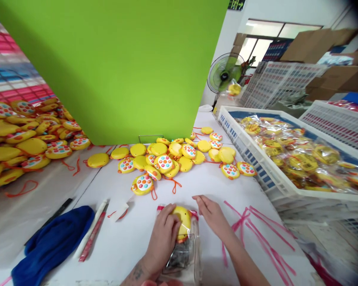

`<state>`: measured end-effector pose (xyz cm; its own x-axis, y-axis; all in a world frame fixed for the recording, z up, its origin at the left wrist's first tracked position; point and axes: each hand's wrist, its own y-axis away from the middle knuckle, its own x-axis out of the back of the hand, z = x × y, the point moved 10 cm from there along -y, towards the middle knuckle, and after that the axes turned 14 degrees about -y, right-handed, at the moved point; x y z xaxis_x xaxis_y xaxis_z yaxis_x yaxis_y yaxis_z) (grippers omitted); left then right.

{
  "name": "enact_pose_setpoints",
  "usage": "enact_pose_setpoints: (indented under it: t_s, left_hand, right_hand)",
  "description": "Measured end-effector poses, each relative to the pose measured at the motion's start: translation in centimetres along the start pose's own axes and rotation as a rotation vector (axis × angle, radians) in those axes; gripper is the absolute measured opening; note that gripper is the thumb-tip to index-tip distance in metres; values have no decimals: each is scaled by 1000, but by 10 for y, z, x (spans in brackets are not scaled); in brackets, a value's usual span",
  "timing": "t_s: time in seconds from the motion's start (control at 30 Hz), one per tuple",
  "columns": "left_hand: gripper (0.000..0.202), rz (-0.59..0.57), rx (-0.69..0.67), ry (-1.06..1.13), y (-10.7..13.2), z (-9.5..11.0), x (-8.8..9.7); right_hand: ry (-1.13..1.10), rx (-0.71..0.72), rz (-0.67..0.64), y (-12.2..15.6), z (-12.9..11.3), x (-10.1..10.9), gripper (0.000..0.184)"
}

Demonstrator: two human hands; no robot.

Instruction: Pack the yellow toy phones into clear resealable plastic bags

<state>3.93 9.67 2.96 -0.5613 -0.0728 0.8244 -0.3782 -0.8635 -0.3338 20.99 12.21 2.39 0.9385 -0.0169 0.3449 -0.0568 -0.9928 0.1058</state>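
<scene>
Yellow toy (184, 219), held, lies thumb-side of the left grip (163, 232) (right grip (211, 213) apart).

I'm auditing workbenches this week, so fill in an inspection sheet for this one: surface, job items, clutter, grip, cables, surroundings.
Surface: white table, toys covering much of its far part.
Job items: loose yellow toys, some overlapping; a see-through bag near the front.
Clutter: blue cloth, black stick, pink strips.
Grip: left hand holds one toy at the bag; right hand is beside it, whether holding anything unclear.
Cables: nothing seen.
Surroundings: green board behind the toys; white crate of bagged toys at right; fan beyond.
</scene>
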Motion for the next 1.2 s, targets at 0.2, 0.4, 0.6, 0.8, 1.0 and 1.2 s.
enact_pose_setpoints:
  t_s: [0.2,0.4,0.6,0.8,1.0,1.2]
  left_hand:
    - [12,-92,48,115,-3,-5,-3]
    - [7,-199,42,158,-8,5,5]
    - [11,-237,50,188,-11,23,16]
    - [14,-311,145,122,-16,16,14]
    - [33,-12,305,284,-9,-19,39]
    - [39,-269,575,811,7,-32,-5]
  right_hand:
    - [-179,-203,-228,25,34,-26,42]
    - [-269,-197,-156,27,40,-38,44]
    - [-353,-22,105,28,14,-24,45]
    - [-566,7,174,31,-6,-25,45]
    - [-720,11,241,35,-7,-16,44]
    - [-678,46,254,34,-10,-11,38]
